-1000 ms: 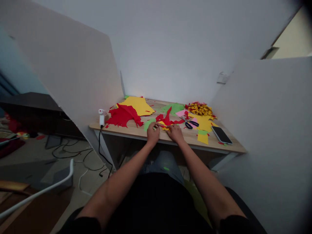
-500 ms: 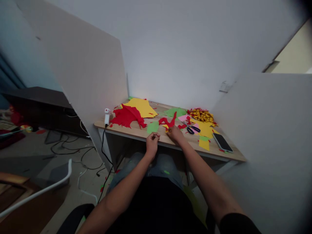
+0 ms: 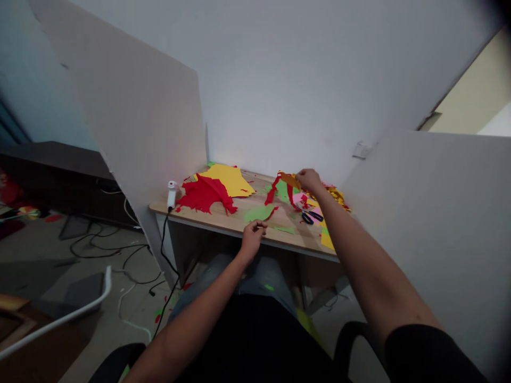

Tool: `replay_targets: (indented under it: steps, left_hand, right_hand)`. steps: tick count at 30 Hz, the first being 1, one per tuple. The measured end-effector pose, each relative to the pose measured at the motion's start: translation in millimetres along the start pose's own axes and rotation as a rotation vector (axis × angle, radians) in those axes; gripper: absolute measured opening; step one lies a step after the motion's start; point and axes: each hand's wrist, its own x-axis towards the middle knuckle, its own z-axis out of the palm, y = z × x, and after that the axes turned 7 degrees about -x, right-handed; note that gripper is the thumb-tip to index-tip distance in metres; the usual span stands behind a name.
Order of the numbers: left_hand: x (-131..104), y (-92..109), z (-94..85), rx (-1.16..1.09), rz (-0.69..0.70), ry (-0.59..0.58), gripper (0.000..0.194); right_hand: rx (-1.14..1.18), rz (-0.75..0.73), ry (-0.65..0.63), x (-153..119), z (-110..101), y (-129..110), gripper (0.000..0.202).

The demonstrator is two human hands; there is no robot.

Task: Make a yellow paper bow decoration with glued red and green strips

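Observation:
My right hand (image 3: 308, 178) is raised over the back right of the table. Its fingers pinch a yellow-orange paper scrap (image 3: 290, 180), and red paper strips (image 3: 272, 191) hang down beside it; I cannot tell whether they are joined to the scrap. My left hand (image 3: 253, 237) hovers at the front edge with fingers loosely curled, tips apart and nothing visible between them. Just beyond it lies a green paper piece (image 3: 257, 213). Dark-handled scissors (image 3: 311, 217) rest right of centre, their blades among pink and red scraps.
At the left are a red crumpled sheet (image 3: 205, 194), yellow sheets (image 3: 229, 178) and a white corded device (image 3: 171, 195). Yellow and red curled pieces (image 3: 339, 198) are heaped at the back right. White panels (image 3: 159, 106) flank the table. Cables (image 3: 115, 247) cross the floor.
My right hand has moved from the table's front up and away to the back right, lifting the yellow-orange scrap, with red strips now dangling. My left hand has hardly moved. The green pieces near it have shifted.

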Motion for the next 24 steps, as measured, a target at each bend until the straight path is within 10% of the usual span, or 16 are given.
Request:
replay_targets:
  steps: [5,9,17,24]
  left_hand:
    - [34,24,29.6,0.078,-0.053,-0.195,0.018]
    - [67,32,55.4,0.228,-0.083,-0.313,0.024]
    - [82,14,13.8,0.902,0.049,-0.331,0.035]
    - [73,15,-34.8,1.408,0.115,-0.361,0.038]
  right_hand:
    - [0.080,-0.017,0.048,13,-66,-8,0.036]
    - [0.081,-0.056,0.036,15,-80,-11,0.035]
    - [-0.071,-0.084,-0.358,-5,0,27,0.035]
    - [-0.225,-0.188,-0.265,-17,85,50,0.035]
